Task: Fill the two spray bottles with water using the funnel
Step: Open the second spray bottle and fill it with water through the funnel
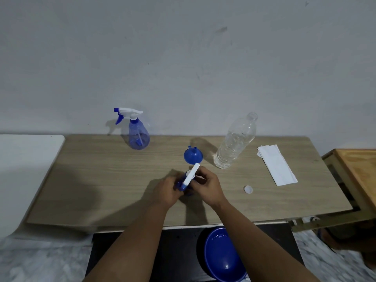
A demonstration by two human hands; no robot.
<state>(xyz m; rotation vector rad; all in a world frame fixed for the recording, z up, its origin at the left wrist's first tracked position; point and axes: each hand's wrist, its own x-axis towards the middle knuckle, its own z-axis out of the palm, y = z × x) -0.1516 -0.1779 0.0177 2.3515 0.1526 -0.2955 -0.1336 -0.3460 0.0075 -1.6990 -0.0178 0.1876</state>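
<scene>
At mid-table (101, 180), a person's left hand (165, 192) grasps the near spray bottle (188, 190) while the right hand (207, 188) pinches its white sprayer head (191, 176). Just behind lies the blue funnel (192, 155), beside an uncapped water bottle (236, 141). A second spray bottle (138, 131) stands near the wall.

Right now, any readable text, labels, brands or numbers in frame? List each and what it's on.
None readable.
Water bottle: clear, no label visible.
Far spray bottle: no print visible.
Near spray bottle, held by the left hand and right hand: mostly hidden, no text shows.
Folded paper: blank.
Funnel, cap: no marks.
</scene>
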